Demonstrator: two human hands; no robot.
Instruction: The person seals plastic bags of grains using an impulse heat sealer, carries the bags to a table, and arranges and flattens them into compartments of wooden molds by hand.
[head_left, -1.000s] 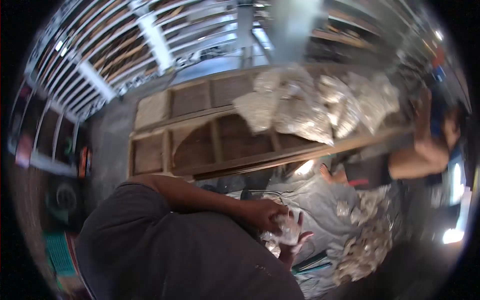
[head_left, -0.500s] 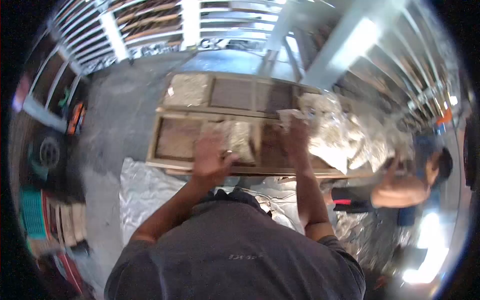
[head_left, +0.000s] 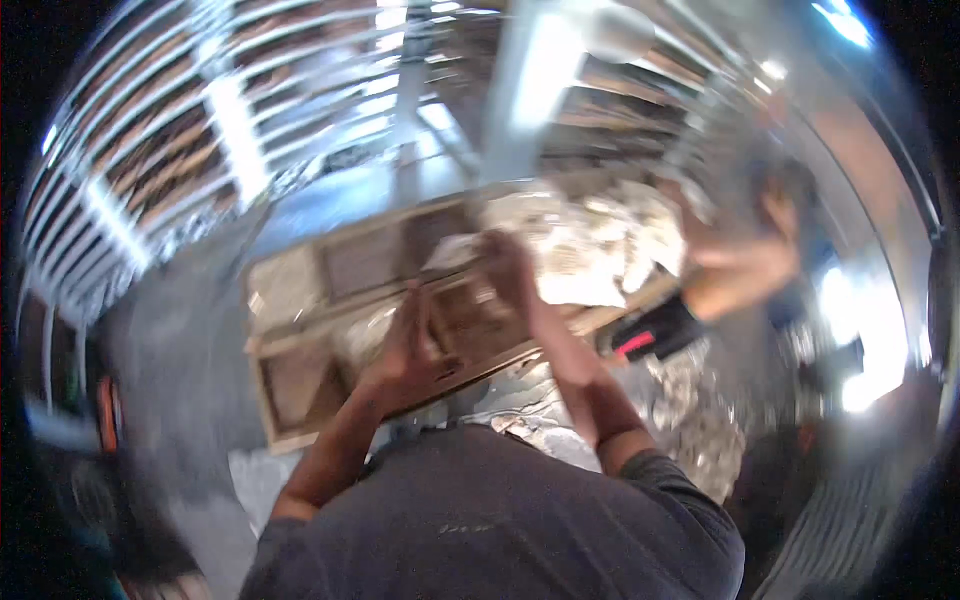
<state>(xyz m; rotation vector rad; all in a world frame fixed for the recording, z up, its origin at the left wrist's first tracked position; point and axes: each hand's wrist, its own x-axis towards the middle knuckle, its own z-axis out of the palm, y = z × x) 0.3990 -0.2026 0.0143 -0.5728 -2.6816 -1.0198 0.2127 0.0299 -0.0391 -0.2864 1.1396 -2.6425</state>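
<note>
Both arms reach over a wooden frame (head_left: 300, 342) divided into compartments. My left hand (head_left: 408, 350) is over the near row beside a pale, shiny packet (head_left: 365, 335); motion smears its fingers, and its grip cannot be told. Farther right, my right hand (head_left: 505, 262) is at the edge of a pile of clear plastic bags with pale contents (head_left: 580, 240). A pale piece of plastic (head_left: 452, 252) shows just left of that hand, whose fingers are blurred. Pale material (head_left: 285, 288) fills the far-left compartment.
A co-worker (head_left: 740, 260) is at the right end of the frame, arms toward the bags. Crumpled plastic (head_left: 690, 410) lies on the floor at the right. White slatted racks (head_left: 230, 130) stand behind. An orange object (head_left: 108, 412) is at the far left.
A second ago my hands were together over the floor sheet, holding a clear packet; now they are apart over the frame. Since half a second ago, the view has turned and my right hand remains near the bags.
</note>
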